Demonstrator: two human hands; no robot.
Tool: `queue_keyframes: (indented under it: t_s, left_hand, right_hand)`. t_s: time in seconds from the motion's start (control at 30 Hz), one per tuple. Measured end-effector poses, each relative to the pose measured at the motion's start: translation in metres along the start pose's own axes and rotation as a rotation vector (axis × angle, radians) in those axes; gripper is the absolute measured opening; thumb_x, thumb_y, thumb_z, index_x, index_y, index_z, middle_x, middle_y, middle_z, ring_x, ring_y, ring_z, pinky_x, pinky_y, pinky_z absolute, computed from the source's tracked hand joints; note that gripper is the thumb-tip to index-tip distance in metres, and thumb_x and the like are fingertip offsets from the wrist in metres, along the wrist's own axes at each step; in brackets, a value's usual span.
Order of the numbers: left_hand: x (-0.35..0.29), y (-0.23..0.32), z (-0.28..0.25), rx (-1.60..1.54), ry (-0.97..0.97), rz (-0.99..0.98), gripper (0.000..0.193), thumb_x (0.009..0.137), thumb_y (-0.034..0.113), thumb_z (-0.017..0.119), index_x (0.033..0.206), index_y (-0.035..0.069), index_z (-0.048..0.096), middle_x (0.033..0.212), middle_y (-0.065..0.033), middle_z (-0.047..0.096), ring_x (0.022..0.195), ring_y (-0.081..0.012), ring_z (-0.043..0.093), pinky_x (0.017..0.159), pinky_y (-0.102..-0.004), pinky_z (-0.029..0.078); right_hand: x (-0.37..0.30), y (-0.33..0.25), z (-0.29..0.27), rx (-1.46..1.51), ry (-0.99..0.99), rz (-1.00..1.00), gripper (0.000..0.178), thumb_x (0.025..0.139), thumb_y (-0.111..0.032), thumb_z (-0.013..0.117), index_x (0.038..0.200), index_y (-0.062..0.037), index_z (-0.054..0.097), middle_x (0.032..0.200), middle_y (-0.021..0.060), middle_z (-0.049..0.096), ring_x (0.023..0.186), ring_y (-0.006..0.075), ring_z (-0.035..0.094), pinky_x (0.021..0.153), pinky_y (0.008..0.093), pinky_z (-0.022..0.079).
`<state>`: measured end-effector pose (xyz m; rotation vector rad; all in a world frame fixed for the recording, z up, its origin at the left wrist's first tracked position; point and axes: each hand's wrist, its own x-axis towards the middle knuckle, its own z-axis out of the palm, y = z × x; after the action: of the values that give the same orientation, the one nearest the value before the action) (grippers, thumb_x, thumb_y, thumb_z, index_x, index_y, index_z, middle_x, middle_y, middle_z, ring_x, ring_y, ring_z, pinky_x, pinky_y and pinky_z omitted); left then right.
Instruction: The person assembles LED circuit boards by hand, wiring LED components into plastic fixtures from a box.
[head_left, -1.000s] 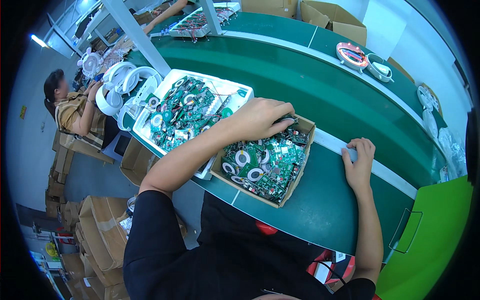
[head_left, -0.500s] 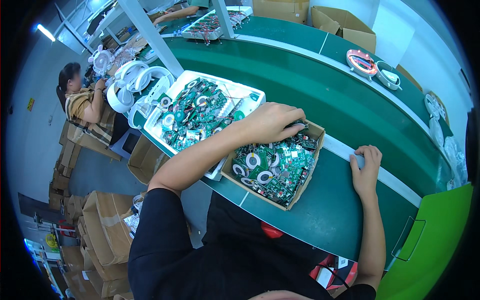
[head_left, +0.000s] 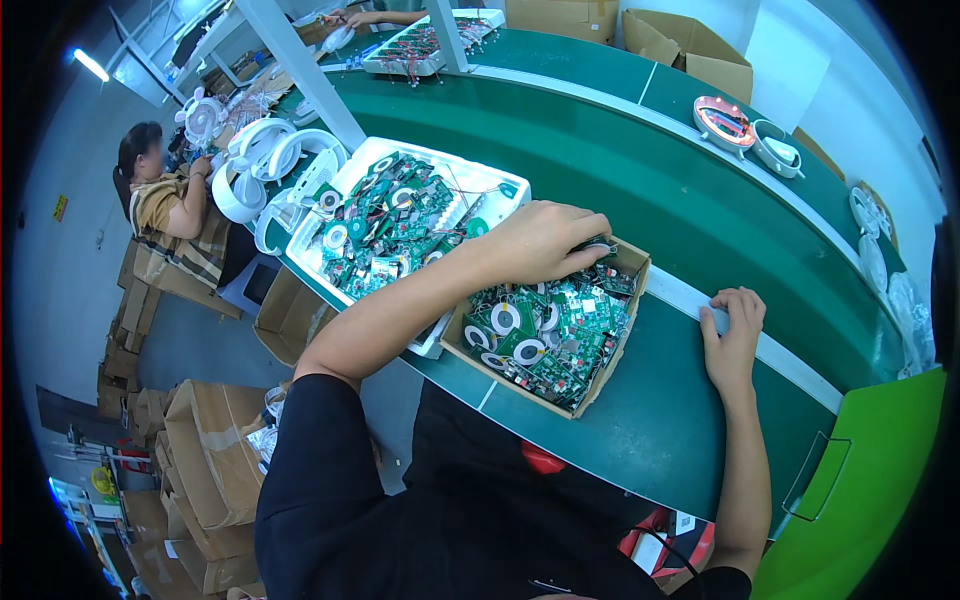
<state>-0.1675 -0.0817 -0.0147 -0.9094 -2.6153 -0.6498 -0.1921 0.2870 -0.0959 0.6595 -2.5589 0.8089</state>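
A cardboard box point(head_left: 590, 397) full of green circuit boards point(head_left: 575, 325), several with white rings, sits on the green bench before me. My left hand point(head_left: 545, 243) reaches across its far side. Its thumb and fingers close on a circuit board point(head_left: 597, 246), of which only a dark edge shows. Farther right, my right hand point(head_left: 737, 320) rests at the pale bench rail with curled fingers. A light grey patch shows between its thumb and fingers; what it is I cannot make out.
A white foam tray point(head_left: 510, 192) heaped with circuit boards stands left of the box. Beyond the rail runs a green conveyor point(head_left: 600, 150), with round light-rimmed devices point(head_left: 724, 125) on its far side. At left, a person point(head_left: 170, 190) sits near white ring housings point(head_left: 240, 190).
Both my hands stay almost where they were. At the far bench, another person's hand now shows with a white item near it.
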Motion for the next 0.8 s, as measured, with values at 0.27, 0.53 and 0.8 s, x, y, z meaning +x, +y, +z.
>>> queue_keyframes:
  t_s: [0.27, 0.53, 0.8]
  left_hand:
    - [0.0005, 0.0015, -0.0006, -0.005, -0.003, -0.006, 0.021, 0.104, 0.026, 0.071, 0.11, 0.006, 0.067, 0.091, -0.0134, 0.073, 0.086, -0.0355, 0.073, 0.075, -0.0467, 0.057]
    - [-0.0012, 0.0019, -0.0022, -0.028, -0.011, -0.025, 0.022, 0.102, 0.025, 0.07, 0.109, 0.004, 0.067, 0.096, -0.0162, 0.075, 0.09, -0.0392, 0.074, 0.079, -0.05, 0.058]
    - [0.0014, -0.0002, -0.0017, -0.005, -0.022, -0.012, 0.022, 0.103, 0.025, 0.072, 0.11, 0.005, 0.067, 0.096, -0.015, 0.075, 0.089, -0.0368, 0.074, 0.077, -0.0471, 0.058]
  right_hand:
    - [-0.0005, 0.0014, -0.0003, 0.009, -0.007, 0.006, 0.02, 0.092, -0.009, 0.076, 0.108, -0.0045, 0.065, 0.119, 0.013, 0.068, 0.133, 0.0418, 0.052, 0.113, 0.0518, 0.041]
    - [0.0008, -0.0005, 0.0009, 0.016, -0.01, 0.001, 0.019, 0.092, -0.009, 0.076, 0.108, -0.0045, 0.066, 0.119, 0.0132, 0.067, 0.132, 0.0413, 0.053, 0.113, 0.0514, 0.042]
    - [0.0013, -0.0003, -0.0009, 0.004, -0.013, 0.004, 0.018, 0.094, -0.01, 0.074, 0.108, -0.0023, 0.066, 0.118, 0.0144, 0.069, 0.13, 0.0407, 0.053, 0.113, 0.0498, 0.044]
